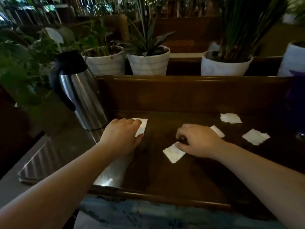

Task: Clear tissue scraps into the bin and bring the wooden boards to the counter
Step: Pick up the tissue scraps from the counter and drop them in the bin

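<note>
Several white tissue scraps lie on a dark wooden table (206, 176). My left hand (122, 134) lies flat over the leftmost scrap (142, 127), fingers together on top of it. My right hand (196, 140) is curled, with its fingertips pinching the upper corner of a scrap (173, 152) near the table's middle. Another scrap (217, 131) peeks out from behind the right hand. Two more scraps (230, 118) (255, 136) lie to the right. No bin or wooden boards are in view.
A steel thermos jug (82, 96) with a black handle stands left of the table on a shiny metal surface (54, 156). White plant pots (149, 61) (226, 63) line a ledge behind the table's raised back panel (189, 93). A purple object (295, 104) sits at the right edge.
</note>
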Available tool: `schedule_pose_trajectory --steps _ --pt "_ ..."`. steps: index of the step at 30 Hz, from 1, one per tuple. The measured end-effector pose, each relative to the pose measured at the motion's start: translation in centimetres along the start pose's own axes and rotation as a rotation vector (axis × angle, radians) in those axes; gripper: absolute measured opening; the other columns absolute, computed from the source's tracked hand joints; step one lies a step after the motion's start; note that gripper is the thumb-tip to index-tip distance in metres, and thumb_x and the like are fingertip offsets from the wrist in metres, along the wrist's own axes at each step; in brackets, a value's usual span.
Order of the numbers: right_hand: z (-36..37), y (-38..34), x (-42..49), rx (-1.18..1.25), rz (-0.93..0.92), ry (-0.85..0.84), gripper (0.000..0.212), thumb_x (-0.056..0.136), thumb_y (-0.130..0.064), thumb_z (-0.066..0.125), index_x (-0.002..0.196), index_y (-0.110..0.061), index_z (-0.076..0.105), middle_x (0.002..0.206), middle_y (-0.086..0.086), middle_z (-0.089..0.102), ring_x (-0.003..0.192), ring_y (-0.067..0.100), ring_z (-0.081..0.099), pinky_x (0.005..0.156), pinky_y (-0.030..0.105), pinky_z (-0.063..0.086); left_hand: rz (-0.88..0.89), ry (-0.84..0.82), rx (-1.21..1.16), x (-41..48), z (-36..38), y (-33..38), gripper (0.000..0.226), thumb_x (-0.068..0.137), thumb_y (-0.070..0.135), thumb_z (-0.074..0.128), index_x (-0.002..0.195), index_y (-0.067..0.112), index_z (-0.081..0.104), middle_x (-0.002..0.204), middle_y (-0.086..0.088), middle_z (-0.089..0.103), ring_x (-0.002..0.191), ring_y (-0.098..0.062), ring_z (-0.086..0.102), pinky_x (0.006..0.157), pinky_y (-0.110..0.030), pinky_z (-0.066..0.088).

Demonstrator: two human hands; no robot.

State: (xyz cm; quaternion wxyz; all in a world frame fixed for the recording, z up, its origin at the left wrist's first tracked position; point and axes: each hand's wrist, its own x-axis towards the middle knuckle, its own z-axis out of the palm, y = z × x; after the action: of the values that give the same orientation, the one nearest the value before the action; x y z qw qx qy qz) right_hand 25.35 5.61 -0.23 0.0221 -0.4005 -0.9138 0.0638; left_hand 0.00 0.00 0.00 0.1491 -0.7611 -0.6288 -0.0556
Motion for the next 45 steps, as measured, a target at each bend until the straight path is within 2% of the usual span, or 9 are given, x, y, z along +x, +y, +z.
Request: schedule_pose_trajectory --steps 4,7,11,15,21,27,30,39,45 --pt "2.0 -1.3 1.5 -0.022 0.053 -0.062 0.028 0.087 -0.054 0.051 0.105 -0.033 0.056 0.1 -0.013 0.053 0.084 0.004 0.05 0.065 0.025 0.044 -0.016 0.003 -0.043 1.0 2.3 -2.2 0.042 0.088 0.049 0.051 0.121 0.024 0.053 0.116 0.0 0.066 0.099 -0.021 0.063 0.077 -0.036 0.049" --pt "3.3 -1.8 2.0 -0.02 0.082 -0.062 0.027 0.086 -0.055 0.052 0.103 -0.034 0.056 0.098 -0.014 0.051 0.077 0.003 0.05 0.057 0.02 0.036 0.0 -0.036 -0.071 1.6 4.3 -2.9 0.041 0.086 0.049 0.052 0.119 0.025 0.054 0.116 -0.001 0.066 0.097 -0.021 0.063 0.07 -0.035 0.05" --pt "4.2 -2.2 2.3 0.01 0.112 -0.037 0.026 0.085 -0.055 0.052 0.1 -0.034 0.055 0.094 -0.013 0.049 0.075 0.005 0.051 0.059 0.023 0.042 0.057 -0.13 -0.023 3.3 6.2 -3.8 0.043 0.085 0.049 0.05 0.12 0.024 0.051 0.116 -0.003 0.064 0.099 -0.023 0.061 0.068 -0.036 0.048" --pt "4.4 -2.9 2.3 0.061 0.115 -0.019 0.01 0.089 -0.044 0.053 0.092 -0.034 0.055 0.09 -0.013 0.05 0.071 0.003 0.048 0.057 0.021 0.034 0.073 -0.267 -0.007 4.0 7.6 -4.0 0.048 0.086 0.052 0.045 0.122 0.021 0.049 0.116 -0.005 0.059 0.102 -0.025 0.056 0.071 -0.039 0.049" --pt "3.8 -2.0 1.6 0.098 0.121 0.061 0.009 0.091 -0.039 0.053 0.091 -0.031 0.057 0.09 -0.012 0.055 0.072 0.004 0.05 0.056 0.02 0.033 0.061 -0.226 -0.032 4.7 7.7 -3.5 0.024 0.092 0.035 0.045 0.109 0.024 0.059 0.103 -0.002 0.061 0.081 -0.017 0.058 0.057 -0.029 0.047" --pt "2.8 0.7 -0.4 0.107 0.142 0.148 0.01 0.09 -0.041 0.054 0.091 -0.032 0.058 0.088 -0.013 0.056 0.074 0.003 0.053 0.056 0.018 0.037 0.103 -0.109 -0.171 4.8 5.2 0.6 0.022 0.093 0.038 0.041 0.098 0.026 0.059 0.083 0.005 0.057 0.064 -0.009 0.053 0.056 -0.03 0.051" --pt "2.2 2.9 -2.3 0.1 0.161 0.189 0.008 0.089 -0.042 0.054 0.089 -0.034 0.056 0.087 -0.015 0.055 0.074 0.001 0.051 0.056 0.017 0.031 0.19 -0.018 -0.231 5.9 3.2 3.7 0.018 0.093 0.037 0.042 0.095 0.027 0.057 0.08 0.008 0.053 0.06 -0.005 0.047 0.048 -0.022 0.04" --pt "0.5 10.3 -8.3 0.113 0.303 0.208 0.01 0.087 -0.043 0.057 0.083 -0.044 0.048 0.082 -0.02 0.051 0.072 -0.004 0.05 0.056 0.017 0.035 0.375 0.005 -0.264 11.8 2.2 14.0 0.018 0.094 0.031 0.045 0.102 0.024 0.059 0.092 0.004 0.057 0.074 -0.011 0.055 0.064 -0.034 0.054" --pt "-0.3 15.0 -11.7 0.116 0.374 0.231 0.005 0.087 -0.041 0.057 0.086 -0.04 0.053 0.086 -0.016 0.053 0.072 -0.002 0.051 0.057 0.019 0.038 0.402 -0.012 -0.222 13.2 4.0 18.1 0.016 0.093 0.03 0.048 0.101 0.023 0.06 0.086 0.005 0.055 0.069 -0.011 0.053 0.057 -0.032 0.053"
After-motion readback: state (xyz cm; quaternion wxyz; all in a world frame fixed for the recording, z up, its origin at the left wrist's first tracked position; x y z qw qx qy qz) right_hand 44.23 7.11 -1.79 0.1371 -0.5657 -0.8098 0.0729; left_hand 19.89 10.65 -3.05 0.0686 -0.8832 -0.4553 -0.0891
